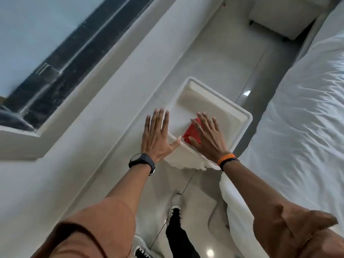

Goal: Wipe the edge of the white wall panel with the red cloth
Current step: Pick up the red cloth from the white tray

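Note:
A white shelf-like panel (214, 101) with a raised rim juts out from the white wall (104, 101). The red cloth (191, 132) lies flat on the panel near its front edge. My right hand (208, 136) presses flat on the cloth with fingers spread, covering most of it. My left hand (156, 135) is flat and spread against the wall at the panel's left edge, with the thumb touching the rim. It holds nothing.
A bed with white bedding (297, 118) runs along the right, close to the panel. A dark window (48, 62) is set in the wall at the left. Glossy floor tiles (219, 58) and my shoe (175, 213) show below.

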`<state>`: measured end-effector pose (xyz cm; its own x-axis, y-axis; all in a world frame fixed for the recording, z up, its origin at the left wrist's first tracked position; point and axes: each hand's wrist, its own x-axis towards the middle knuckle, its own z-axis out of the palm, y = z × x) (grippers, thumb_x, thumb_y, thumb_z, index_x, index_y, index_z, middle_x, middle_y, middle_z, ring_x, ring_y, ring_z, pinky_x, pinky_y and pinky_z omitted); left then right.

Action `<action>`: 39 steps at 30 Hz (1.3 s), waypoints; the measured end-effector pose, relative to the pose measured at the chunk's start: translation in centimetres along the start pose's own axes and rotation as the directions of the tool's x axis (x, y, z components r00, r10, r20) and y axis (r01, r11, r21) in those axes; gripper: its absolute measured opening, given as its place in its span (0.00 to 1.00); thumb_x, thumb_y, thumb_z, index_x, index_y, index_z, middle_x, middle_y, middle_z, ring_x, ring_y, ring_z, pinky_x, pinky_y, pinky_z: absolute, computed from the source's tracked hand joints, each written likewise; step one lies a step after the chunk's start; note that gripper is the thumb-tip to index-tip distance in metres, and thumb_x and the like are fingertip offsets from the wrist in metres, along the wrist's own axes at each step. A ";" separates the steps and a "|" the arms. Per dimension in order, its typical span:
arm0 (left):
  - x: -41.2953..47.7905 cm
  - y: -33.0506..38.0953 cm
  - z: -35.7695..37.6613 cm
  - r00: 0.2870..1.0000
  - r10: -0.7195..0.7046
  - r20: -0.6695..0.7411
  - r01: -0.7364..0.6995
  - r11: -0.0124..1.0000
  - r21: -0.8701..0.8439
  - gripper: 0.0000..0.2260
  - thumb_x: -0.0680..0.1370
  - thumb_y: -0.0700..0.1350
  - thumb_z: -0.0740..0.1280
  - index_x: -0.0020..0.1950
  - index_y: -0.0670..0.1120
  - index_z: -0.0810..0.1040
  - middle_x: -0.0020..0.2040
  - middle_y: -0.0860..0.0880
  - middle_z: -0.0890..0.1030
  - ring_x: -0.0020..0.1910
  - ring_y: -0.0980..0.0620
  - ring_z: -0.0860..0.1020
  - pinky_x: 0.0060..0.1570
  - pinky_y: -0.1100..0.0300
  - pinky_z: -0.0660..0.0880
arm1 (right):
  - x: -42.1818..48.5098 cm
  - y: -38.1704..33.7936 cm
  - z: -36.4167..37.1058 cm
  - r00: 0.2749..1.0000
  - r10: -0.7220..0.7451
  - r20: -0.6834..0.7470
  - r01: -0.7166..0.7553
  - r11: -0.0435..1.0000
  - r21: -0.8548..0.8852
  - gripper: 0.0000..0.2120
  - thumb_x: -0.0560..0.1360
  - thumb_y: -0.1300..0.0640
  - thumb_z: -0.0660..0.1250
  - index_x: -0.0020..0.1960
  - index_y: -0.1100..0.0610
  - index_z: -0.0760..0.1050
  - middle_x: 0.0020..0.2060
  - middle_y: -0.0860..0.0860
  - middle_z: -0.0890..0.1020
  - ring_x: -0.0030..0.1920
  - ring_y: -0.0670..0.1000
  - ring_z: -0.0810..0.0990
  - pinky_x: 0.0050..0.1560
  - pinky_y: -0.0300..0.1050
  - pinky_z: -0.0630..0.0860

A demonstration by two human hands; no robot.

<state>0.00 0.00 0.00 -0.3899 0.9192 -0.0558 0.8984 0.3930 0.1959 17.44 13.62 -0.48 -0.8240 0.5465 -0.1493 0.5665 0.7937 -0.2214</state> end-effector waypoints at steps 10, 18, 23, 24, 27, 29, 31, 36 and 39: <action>-0.2 0.2 1.8 0.996 -0.081 0.040 0.080 0.997 0.016 0.46 0.78 0.71 0.51 0.84 0.38 0.51 0.85 0.41 0.49 0.83 0.43 0.47 0.81 0.42 0.55 | -0.1 0.9 1.2 0.993 -0.004 0.118 0.011 0.998 -0.062 0.31 0.82 0.37 0.57 0.77 0.55 0.65 0.77 0.58 0.63 0.72 0.62 0.65 0.67 0.62 0.69; -1.4 -0.1 0.8 0.995 -0.087 0.045 0.087 0.996 0.015 0.47 0.77 0.71 0.51 0.85 0.39 0.50 0.84 0.40 0.49 0.84 0.44 0.46 0.81 0.41 0.53 | 1.7 -0.2 0.4 0.994 -0.102 -0.041 0.101 0.995 -0.027 0.24 0.79 0.47 0.57 0.54 0.65 0.82 0.56 0.61 0.79 0.53 0.63 0.76 0.50 0.59 0.78; -3.8 -2.5 -0.3 0.992 -0.123 -0.006 0.123 0.992 0.023 0.47 0.77 0.72 0.54 0.84 0.39 0.51 0.84 0.40 0.49 0.83 0.43 0.46 0.81 0.40 0.52 | 2.5 -2.1 -1.9 0.985 0.003 -0.173 0.018 0.993 0.120 0.16 0.78 0.55 0.68 0.58 0.67 0.79 0.59 0.62 0.78 0.55 0.64 0.74 0.52 0.62 0.78; -4.4 -3.2 -0.5 0.990 -0.138 -0.020 0.138 0.990 0.024 0.48 0.77 0.73 0.55 0.84 0.39 0.51 0.84 0.40 0.50 0.83 0.43 0.46 0.81 0.40 0.52 | 2.7 -3.0 -2.7 0.978 0.012 -0.209 0.019 0.989 0.146 0.18 0.78 0.54 0.68 0.60 0.67 0.78 0.60 0.62 0.78 0.56 0.63 0.73 0.53 0.60 0.78; -7.0 -6.0 -1.4 0.979 -0.198 -0.041 0.199 0.980 0.020 0.49 0.76 0.74 0.56 0.85 0.39 0.52 0.84 0.40 0.51 0.83 0.43 0.47 0.81 0.40 0.50 | 3.4 -7.2 -4.5 0.935 0.002 -0.355 0.086 0.969 0.232 0.18 0.77 0.52 0.67 0.60 0.64 0.79 0.61 0.58 0.78 0.56 0.60 0.73 0.54 0.58 0.77; -9.3 -8.2 -1.9 0.971 -0.235 -0.049 0.237 0.971 0.031 0.48 0.77 0.73 0.54 0.84 0.39 0.53 0.84 0.40 0.53 0.83 0.42 0.48 0.81 0.39 0.50 | 3.2 -11.1 -5.0 0.894 -0.031 -0.448 0.170 0.947 0.274 0.16 0.76 0.52 0.67 0.57 0.62 0.81 0.59 0.56 0.80 0.55 0.58 0.73 0.53 0.53 0.76; -12.2 -10.8 -2.0 0.961 -0.273 -0.043 0.275 0.960 0.045 0.47 0.77 0.72 0.53 0.84 0.39 0.54 0.84 0.39 0.54 0.83 0.41 0.49 0.80 0.38 0.50 | 2.5 -15.5 -4.1 0.871 -0.080 -0.486 0.253 0.919 0.303 0.13 0.75 0.53 0.71 0.55 0.60 0.82 0.58 0.55 0.80 0.55 0.57 0.74 0.53 0.48 0.74; -22.4 -17.9 0.6 0.918 -0.397 -0.009 0.396 0.914 0.094 0.45 0.76 0.71 0.55 0.85 0.44 0.54 0.84 0.40 0.54 0.83 0.39 0.48 0.80 0.35 0.49 | -0.1 -25.4 4.5 0.923 -0.137 -0.359 0.289 0.862 0.416 0.15 0.71 0.54 0.75 0.56 0.60 0.82 0.58 0.54 0.80 0.57 0.55 0.73 0.55 0.47 0.73; -29.1 -22.7 5.2 0.901 -0.434 -0.003 0.432 0.894 0.116 0.44 0.76 0.70 0.57 0.85 0.44 0.57 0.83 0.39 0.55 0.83 0.38 0.49 0.79 0.34 0.51 | -1.3 -30.2 13.2 0.946 -0.193 -0.260 0.293 0.854 0.431 0.16 0.69 0.56 0.78 0.55 0.60 0.82 0.57 0.54 0.80 0.55 0.55 0.74 0.52 0.51 0.76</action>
<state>-7.99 -35.51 -7.90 -0.7421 0.6571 -0.1322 0.6587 0.7515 0.0373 1.36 -14.54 -6.32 -0.8885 0.4329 0.1522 0.2412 0.7228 -0.6476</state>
